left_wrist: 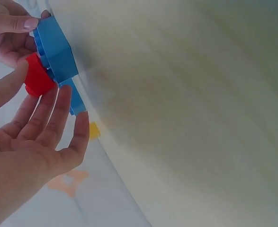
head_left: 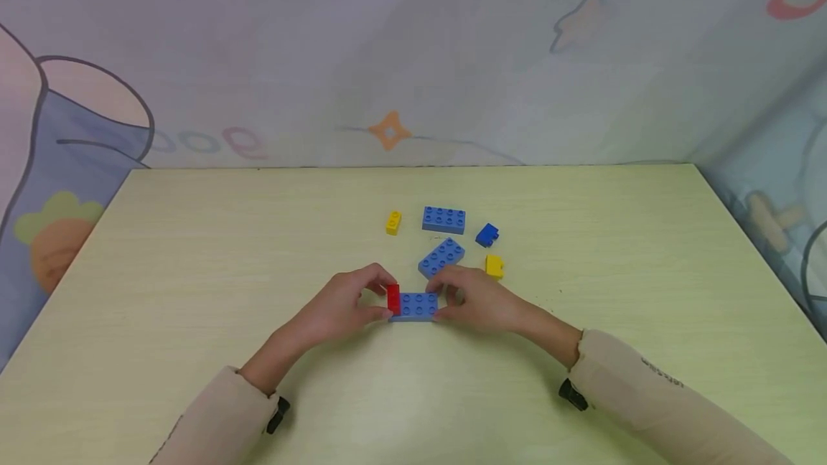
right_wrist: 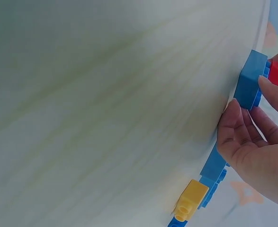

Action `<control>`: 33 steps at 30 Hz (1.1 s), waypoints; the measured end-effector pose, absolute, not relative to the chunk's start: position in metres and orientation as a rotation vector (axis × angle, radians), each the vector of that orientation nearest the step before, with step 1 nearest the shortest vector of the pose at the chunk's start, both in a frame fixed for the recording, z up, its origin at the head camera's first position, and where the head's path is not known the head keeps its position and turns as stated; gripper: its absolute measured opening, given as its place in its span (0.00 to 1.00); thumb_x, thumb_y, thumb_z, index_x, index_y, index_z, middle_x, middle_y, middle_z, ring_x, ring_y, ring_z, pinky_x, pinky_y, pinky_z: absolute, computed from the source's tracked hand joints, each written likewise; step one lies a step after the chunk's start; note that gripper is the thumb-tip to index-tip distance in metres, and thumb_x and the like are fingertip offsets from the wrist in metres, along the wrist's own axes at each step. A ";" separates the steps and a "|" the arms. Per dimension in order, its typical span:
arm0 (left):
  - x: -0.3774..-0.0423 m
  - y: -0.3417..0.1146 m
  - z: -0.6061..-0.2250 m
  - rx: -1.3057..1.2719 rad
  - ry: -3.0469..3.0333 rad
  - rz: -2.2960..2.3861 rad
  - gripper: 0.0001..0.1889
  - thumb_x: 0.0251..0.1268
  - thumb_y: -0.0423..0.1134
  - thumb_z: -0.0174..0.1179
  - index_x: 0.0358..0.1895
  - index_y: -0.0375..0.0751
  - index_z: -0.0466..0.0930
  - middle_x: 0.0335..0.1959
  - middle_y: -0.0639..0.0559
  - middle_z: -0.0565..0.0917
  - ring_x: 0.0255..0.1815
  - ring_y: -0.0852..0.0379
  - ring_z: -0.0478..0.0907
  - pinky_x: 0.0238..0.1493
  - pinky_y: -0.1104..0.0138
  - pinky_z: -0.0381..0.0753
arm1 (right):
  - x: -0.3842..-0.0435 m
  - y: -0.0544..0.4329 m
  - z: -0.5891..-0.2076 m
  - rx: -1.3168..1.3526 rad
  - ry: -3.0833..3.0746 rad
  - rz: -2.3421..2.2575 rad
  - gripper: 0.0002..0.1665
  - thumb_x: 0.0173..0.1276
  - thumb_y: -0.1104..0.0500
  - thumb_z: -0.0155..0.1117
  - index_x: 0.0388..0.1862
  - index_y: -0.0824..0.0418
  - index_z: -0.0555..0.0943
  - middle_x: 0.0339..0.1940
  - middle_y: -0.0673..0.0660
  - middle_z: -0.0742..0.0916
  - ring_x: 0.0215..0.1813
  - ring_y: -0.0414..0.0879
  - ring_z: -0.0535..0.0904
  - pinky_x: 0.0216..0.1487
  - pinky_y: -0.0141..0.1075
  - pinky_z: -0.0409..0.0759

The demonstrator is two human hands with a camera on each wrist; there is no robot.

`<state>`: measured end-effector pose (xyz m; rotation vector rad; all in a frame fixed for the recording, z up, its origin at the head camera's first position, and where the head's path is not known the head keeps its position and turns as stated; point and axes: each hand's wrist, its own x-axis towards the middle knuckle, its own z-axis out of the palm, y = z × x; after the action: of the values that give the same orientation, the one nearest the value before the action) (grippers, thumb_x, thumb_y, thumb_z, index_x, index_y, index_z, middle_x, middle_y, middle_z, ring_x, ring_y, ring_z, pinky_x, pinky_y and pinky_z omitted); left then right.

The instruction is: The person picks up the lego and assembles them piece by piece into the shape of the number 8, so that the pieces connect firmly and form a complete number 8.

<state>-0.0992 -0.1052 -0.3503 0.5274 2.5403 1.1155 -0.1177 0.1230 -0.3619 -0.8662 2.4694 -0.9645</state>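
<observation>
A blue building brick with two rows of studs lies on the table between the two hands. At its left end sits a small red brick, over the studs there. My left hand pinches the red brick between thumb and fingers; in the left wrist view the red brick shows between them. My right hand grips the right end of the blue brick, thumb at the near side and fingers at the far side. The right wrist view shows the blue brick standing above the tabletop line beside the fingers.
Behind the hands lie two more blue bricks, one angled near the right fingers and one straight farther back. A small yellow brick is at back left. A dark blue piece and a yellow piece lie right.
</observation>
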 end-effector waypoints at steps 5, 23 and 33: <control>-0.098 -0.106 -0.350 0.526 2.542 1.128 0.14 0.56 0.35 0.63 0.46 0.42 0.75 0.40 0.55 0.79 0.47 0.52 0.74 0.48 0.58 0.73 | -0.117 0.123 -0.362 -0.859 2.466 -0.967 0.16 0.58 0.62 0.66 0.46 0.63 0.77 0.32 0.50 0.78 0.36 0.45 0.72 0.36 0.30 0.73; -0.098 -0.108 -0.350 0.628 2.549 1.132 0.12 0.56 0.32 0.63 0.44 0.39 0.76 0.40 0.52 0.81 0.45 0.52 0.77 0.47 0.55 0.73 | -0.117 0.124 -0.363 -0.889 2.475 -0.969 0.16 0.58 0.62 0.67 0.45 0.63 0.78 0.31 0.51 0.78 0.35 0.44 0.71 0.36 0.31 0.73; -0.099 -0.108 -0.351 0.632 2.553 1.123 0.11 0.55 0.32 0.63 0.43 0.38 0.77 0.40 0.52 0.81 0.43 0.52 0.78 0.46 0.56 0.74 | -0.118 0.124 -0.362 -0.887 2.468 -0.981 0.16 0.57 0.62 0.67 0.45 0.63 0.78 0.31 0.51 0.78 0.35 0.45 0.72 0.35 0.31 0.73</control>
<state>-0.0993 -0.1079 -0.3509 0.6316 2.5531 1.1226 -0.1178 0.1240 -0.3620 -0.8869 2.4678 -0.9814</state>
